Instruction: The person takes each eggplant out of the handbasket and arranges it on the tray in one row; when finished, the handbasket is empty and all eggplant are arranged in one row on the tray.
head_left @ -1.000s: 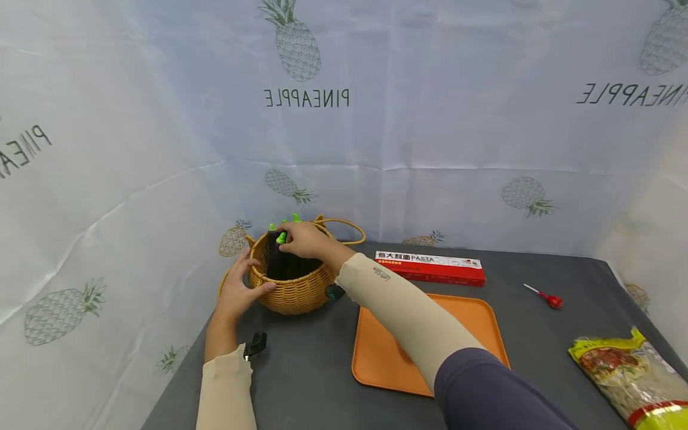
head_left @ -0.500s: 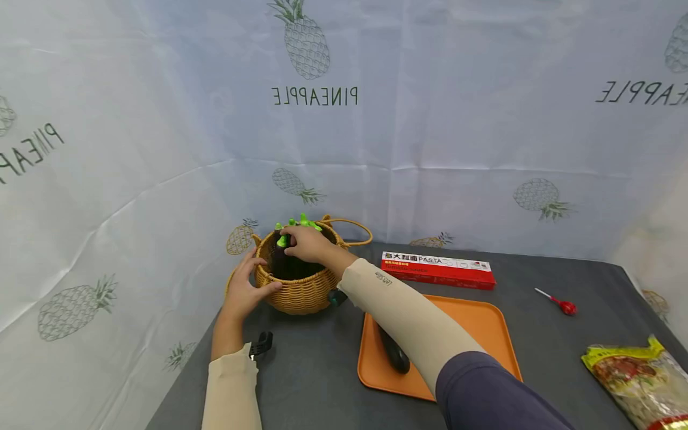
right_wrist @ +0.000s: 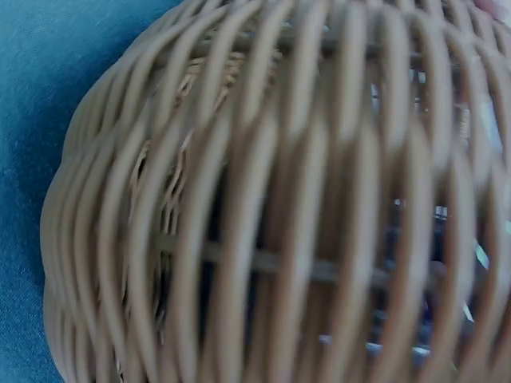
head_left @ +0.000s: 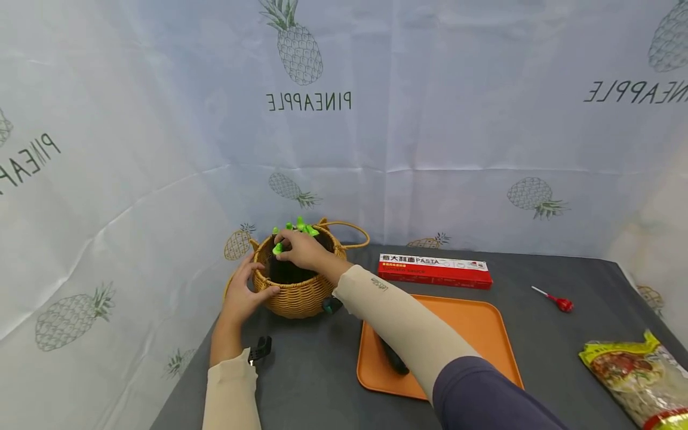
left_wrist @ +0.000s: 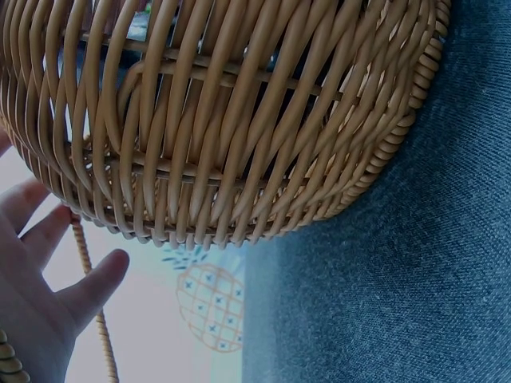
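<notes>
Right hand point(head_left: 301, 249) pinches an eggplant point(head_left: 278, 249) by its green cap!

It's inside the wicker basket point(head_left: 301, 301), just in front of more green caps point(head_left: 303, 225), and the right grip is clamped at the stem end. Likely light and firm, the body probably slippery, so the cap looks the surer hold. Left hand point(head_left: 240, 298), digits apart, rests against the basket's near side. Alongside, an orange tray point(head_left: 481, 334) carries a dark, eggplant-like piece point(head_left: 396, 363); behind sits a pasta box point(head_left: 435, 272), and farther right, a red lollipop point(head_left: 563, 304).
</notes>
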The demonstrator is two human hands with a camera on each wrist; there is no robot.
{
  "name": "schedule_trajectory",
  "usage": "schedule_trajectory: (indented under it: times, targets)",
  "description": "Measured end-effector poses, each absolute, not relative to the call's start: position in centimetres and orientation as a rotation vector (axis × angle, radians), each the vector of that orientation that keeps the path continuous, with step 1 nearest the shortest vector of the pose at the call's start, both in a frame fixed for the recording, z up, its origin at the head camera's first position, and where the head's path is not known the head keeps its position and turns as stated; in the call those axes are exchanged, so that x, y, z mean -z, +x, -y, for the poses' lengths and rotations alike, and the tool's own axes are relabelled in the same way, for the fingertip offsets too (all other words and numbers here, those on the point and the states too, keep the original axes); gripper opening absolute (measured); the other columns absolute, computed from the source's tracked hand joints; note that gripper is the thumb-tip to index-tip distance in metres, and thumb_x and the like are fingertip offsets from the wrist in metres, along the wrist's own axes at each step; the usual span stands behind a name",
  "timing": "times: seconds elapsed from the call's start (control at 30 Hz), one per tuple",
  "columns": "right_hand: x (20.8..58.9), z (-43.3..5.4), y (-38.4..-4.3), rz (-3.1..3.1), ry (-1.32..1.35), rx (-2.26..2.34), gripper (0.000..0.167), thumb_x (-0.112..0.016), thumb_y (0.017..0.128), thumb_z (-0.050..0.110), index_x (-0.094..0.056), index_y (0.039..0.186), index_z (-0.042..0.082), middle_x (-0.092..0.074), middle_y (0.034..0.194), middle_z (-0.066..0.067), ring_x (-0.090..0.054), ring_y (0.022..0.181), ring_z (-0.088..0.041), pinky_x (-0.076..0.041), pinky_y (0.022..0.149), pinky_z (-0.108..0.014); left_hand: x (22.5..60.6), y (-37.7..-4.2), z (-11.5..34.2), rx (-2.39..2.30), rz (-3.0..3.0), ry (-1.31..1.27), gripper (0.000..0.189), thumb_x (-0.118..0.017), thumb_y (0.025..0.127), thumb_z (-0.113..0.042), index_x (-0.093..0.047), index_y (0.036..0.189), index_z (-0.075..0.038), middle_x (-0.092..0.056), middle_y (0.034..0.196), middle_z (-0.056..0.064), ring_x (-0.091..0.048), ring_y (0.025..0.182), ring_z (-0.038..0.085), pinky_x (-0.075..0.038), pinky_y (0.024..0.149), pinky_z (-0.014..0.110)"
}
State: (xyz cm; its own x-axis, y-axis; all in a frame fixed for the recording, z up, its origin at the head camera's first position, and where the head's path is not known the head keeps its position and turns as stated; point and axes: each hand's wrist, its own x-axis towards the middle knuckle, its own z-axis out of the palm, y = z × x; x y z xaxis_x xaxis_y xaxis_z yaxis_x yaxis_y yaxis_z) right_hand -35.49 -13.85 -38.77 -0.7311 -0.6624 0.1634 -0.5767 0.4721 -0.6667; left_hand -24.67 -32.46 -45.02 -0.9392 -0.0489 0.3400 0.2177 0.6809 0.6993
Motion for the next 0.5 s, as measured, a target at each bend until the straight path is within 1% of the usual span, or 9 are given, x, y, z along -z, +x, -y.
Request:
schedule_trajectory:
  times: [0.1, 0.23, 0.3, 0.5]
  targets:
    - [38.4, 12.8, -35.6, -2.56, -1.064, 1.216, 0.039, -0.068, 0.093, 0.027, -0.056, 0.129, 0.018, -0.06, 0.114, 0.004, -0.058, 0.104, -0.013, -0.052, 0.078, -0.03, 45.1, -24.7, 32.3, 1.123, 2.561, -0.14, 0.054, -0.081, 0.08, -0.037, -0.055, 0.118, -0.01, -0.019, 0.16, 0.005, -0.017, 0.143, 0.04, -0.024, 0.104, 0.068]
    - [37.6, 11.0, -35.7, -2.513, -0.989, 1.412, 0.047, -0.068, 0.093, 0.03, -0.05, 0.136, 0.024, -0.058, 0.115, 0.005, -0.058, 0.106, -0.013, -0.052, 0.079, -0.032, 45.2, -24.9, 32.3, 1.111, 2.566, -0.134, 0.058, -0.081, 0.079, -0.038, -0.055, 0.12, -0.007, -0.019, 0.16, 0.004, -0.018, 0.143, 0.039, -0.027, 0.104, 0.066]
    - [37.1, 10.0, -35.8, -2.472, -0.947, 1.543, 0.05, -0.068, 0.093, 0.031, -0.048, 0.138, 0.025, -0.057, 0.117, 0.005, -0.057, 0.108, -0.014, -0.052, 0.081, -0.033, 45.1, -25.0, 32.4, 1.107, 2.567, -0.137, 0.059, -0.081, 0.079, -0.037, -0.055, 0.122, -0.005, -0.019, 0.16, 0.006, -0.019, 0.142, 0.04, -0.028, 0.103, 0.066]
    - [34.8, 6.5, -35.2, -2.364, -0.867, 1.915, 0.052, -0.066, 0.095, 0.029, -0.043, 0.142, 0.024, -0.058, 0.116, 0.002, -0.055, 0.11, -0.015, -0.049, 0.087, -0.037, 45.2, -25.1, 32.6, 1.111, 2.567, -0.14, 0.06, -0.081, 0.079, -0.036, -0.054, 0.122, -0.004, -0.018, 0.16, 0.007, -0.019, 0.143, 0.04, -0.029, 0.104, 0.065]
